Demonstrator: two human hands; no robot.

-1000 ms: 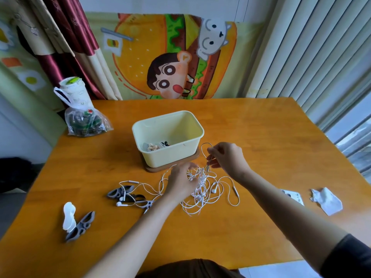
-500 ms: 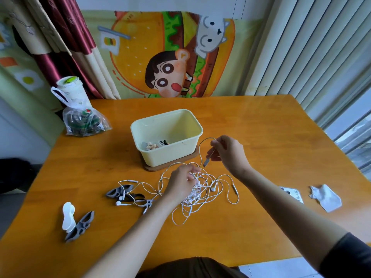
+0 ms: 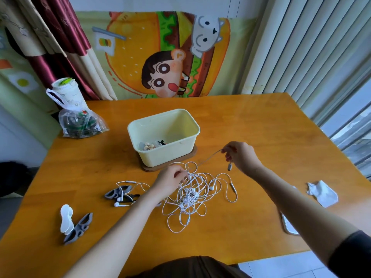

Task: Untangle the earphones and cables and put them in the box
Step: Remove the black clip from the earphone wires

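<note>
**Work surface.** The table (image 3: 251,125) is smooth, glossy orange-brown wood with rounded edges.

**Box.** The box (image 3: 140,128) is a pale yellow plastic tub, rectangular with rounded corners and an open top. It stands at the centre of the table on a flat dark-brown board (image 3: 191,155). Small items lie in its near-left corner; they are too small to identify.

**Earphones.** The earphone tangle (image 3: 190,199) is a loose knot of thin white rubbery wire with looping strands. It lies on the table between the box and the near edge. One earbud (image 3: 117,204) and a slim in-line remote (image 3: 130,181) trail toward the left edge.

**Left hand.** The left hand (image 3: 169,183) is at the tangle's far-left side. Its grip is narrow, with the fingertips pinched on strands of the knot.

**Right hand.** The right hand (image 3: 242,157) is raised just right of the box. Its grip is narrow and pinches a single cable (image 3: 208,157), which runs taut down to the tangle. A small cylindrical grey plug (image 3: 229,167) hangs below the fingers.

**Other items.**
- Grey moulded cord winders (image 3: 117,192) lie beside the trailing wires.
- A second grey winder (image 3: 79,229) and a white one (image 3: 66,217) lie near the near-left corner.
- A knotted clear plastic bag (image 3: 80,125) sits at the far-left corner.
- Crumpled white paper (image 3: 322,194) lies toward the right edge.
</note>
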